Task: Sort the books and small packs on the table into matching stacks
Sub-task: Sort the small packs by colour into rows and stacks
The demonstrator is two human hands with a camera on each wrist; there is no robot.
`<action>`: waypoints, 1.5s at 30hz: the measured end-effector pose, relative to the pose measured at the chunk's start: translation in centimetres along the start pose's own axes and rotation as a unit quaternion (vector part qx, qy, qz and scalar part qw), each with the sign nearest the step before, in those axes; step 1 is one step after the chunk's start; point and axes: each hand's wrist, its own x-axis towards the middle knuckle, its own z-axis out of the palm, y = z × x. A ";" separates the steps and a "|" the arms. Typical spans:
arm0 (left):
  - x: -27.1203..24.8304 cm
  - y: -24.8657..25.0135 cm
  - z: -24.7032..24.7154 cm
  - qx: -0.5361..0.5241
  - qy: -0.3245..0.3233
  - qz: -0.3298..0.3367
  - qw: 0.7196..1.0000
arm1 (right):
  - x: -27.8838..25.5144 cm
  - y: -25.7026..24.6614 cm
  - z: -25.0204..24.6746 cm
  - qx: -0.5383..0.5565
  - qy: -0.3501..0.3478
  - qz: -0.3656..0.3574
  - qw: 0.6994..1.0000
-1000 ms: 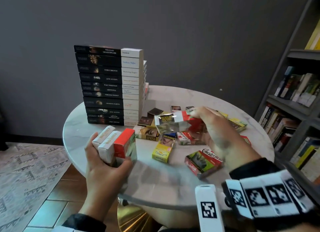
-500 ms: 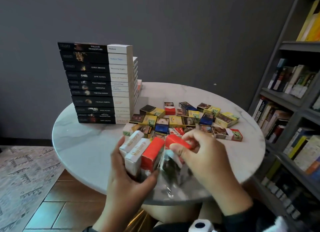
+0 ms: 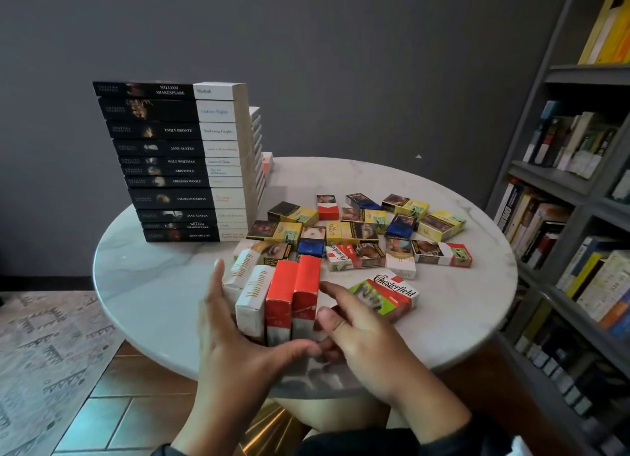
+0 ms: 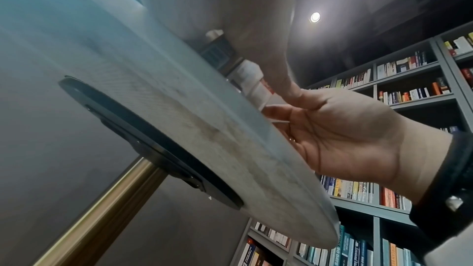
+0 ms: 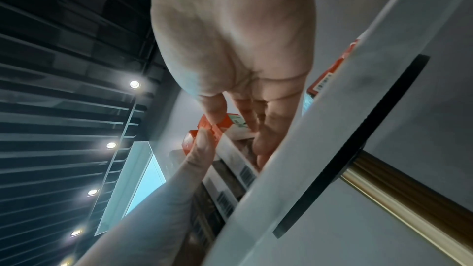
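My left hand (image 3: pixel 231 346) grips a row of small packs (image 3: pixel 269 295) standing upright near the table's front edge: two white ones on the left and two red-topped ones on the right. Its fingers wrap the left end and its thumb runs along the near side. My right hand (image 3: pixel 361 339) lies against the right end, its straight fingers touching the outer red pack (image 3: pixel 306 285). The right wrist view shows that red pack (image 5: pixel 212 128) by my fingertips. A tall stack of black-and-white books (image 3: pixel 177 162) stands at the back left. Several loose packs (image 3: pixel 358 230) lie scattered mid-table.
A Chesterfield pack (image 3: pixel 385 295) lies flat just right of my right hand. The round marble table (image 3: pixel 153 285) has bare surface at the left front. A second book stack (image 3: pixel 255 131) hides behind the first. A bookshelf (image 3: pixel 572 182) stands close on the right.
My right hand carried a red-topped pack from the scattered pile to the row and set it beside the other red one. My left hand's row now stands on the table.
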 end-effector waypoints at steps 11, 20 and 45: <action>0.2 0.4 0.9 -0.038 0.035 0.009 0.999 | 0.7 0.2 -0.3 0.002 -0.012 0.003 1.000; -0.2 0.5 0.1 -0.080 0.010 0.005 0.997 | 1.5 2.1 -5.6 -0.300 0.198 0.140 0.923; 1.0 -1.0 -0.8 -0.024 -0.125 -0.060 0.990 | 0.3 4.2 -2.8 -0.091 0.193 -0.038 0.976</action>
